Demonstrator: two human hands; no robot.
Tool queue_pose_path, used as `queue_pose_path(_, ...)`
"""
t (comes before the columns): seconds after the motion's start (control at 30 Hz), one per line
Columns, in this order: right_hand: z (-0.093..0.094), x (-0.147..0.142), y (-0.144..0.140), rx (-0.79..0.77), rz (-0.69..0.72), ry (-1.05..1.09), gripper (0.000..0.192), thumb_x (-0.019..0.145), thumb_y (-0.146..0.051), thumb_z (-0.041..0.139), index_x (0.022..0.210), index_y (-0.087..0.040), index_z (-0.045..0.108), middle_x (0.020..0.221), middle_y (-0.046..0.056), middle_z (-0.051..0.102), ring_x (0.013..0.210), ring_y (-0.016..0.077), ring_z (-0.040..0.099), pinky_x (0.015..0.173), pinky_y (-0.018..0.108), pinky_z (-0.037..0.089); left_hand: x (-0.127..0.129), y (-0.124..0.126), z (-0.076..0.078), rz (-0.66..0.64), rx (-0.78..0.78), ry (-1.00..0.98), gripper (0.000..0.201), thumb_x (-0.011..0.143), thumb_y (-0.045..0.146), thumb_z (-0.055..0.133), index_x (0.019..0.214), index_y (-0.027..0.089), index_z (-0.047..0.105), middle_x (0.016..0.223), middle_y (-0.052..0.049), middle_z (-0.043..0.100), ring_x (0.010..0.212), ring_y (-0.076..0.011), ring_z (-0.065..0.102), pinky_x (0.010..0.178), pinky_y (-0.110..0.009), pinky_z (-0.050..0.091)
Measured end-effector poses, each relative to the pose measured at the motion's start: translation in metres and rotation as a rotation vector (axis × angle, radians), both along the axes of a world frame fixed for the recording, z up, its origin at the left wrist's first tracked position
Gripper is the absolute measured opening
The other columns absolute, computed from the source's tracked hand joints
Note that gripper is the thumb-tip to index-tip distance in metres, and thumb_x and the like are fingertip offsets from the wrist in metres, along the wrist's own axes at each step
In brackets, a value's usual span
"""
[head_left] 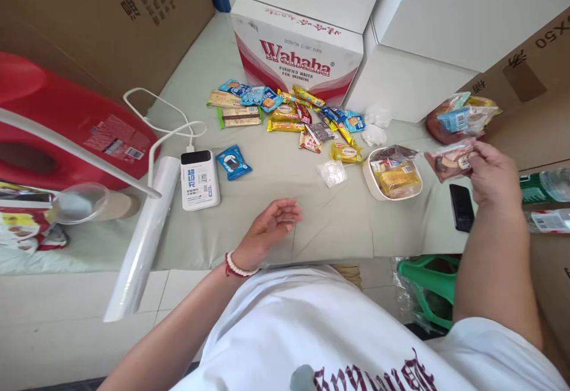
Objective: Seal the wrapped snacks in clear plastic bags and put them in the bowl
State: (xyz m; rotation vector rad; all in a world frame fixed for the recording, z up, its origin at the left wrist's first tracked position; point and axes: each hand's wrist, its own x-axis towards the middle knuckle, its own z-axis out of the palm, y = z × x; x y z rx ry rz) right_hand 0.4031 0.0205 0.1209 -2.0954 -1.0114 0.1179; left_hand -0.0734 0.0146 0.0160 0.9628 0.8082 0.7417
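My right hand (pixel 492 178) holds a clear-wrapped brown snack packet (pixel 449 162) up, just right of a white bowl (pixel 370 183) that holds several yellow and red snack packets. My left hand (pixel 267 230) rests empty on the grey-green cloth (pixel 312 224) near the front edge, fingers loosely apart, a bead bracelet on its wrist. Several loose snack packets (pixel 285 114) lie spread in front of a Wahaha water carton (pixel 298 52). A single blue packet (pixel 234 162) lies beside a white power bank (pixel 199 179).
A red bowl (pixel 439 126) piled with packets stands at the far right, a black phone (pixel 461 207) below it. A roll of clear film (pixel 145 236), a plastic cup (pixel 82 202), a red container (pixel 62 123) and cardboard boxes stand to the left. A green basket (pixel 430 287) sits on the floor.
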Motion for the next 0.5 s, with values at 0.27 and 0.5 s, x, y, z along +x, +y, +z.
queue_pose_path(0.27, -0.052, 0.023, 0.033, -0.437, 0.291, 0.201, 0.023, 0.090, -0.021, 0.062, 0.109, -0.018, 0.075, 0.097, 0.009, 0.071, 0.082, 0.0174, 0.060, 0.083, 0.038, 0.048, -0.023, -0.013, -0.026, 0.083, -0.076, 0.188, 0.041, 0.077, 0.040, 0.081, 0.111, 0.019, 0.070, 0.106, -0.010, 0.073, 0.092, -0.0211, 0.068, 0.086, -0.037, 0.057)
queue_pose_path(0.5, -0.092, 0.009, 0.024, -0.300, 0.043, -0.386, 0.019, 0.088, -0.035, 0.059, 0.094, -0.017, 0.064, 0.106, 0.014, 0.064, 0.100, 0.0253, 0.053, 0.095, 0.041, 0.041, -0.019, -0.017, -0.033, 0.157, -0.028, 0.249, 0.037, 0.081, 0.043, 0.077, 0.106, 0.017, 0.070, 0.098, -0.008, 0.074, 0.085, -0.0188, 0.069, 0.085, -0.036, 0.057)
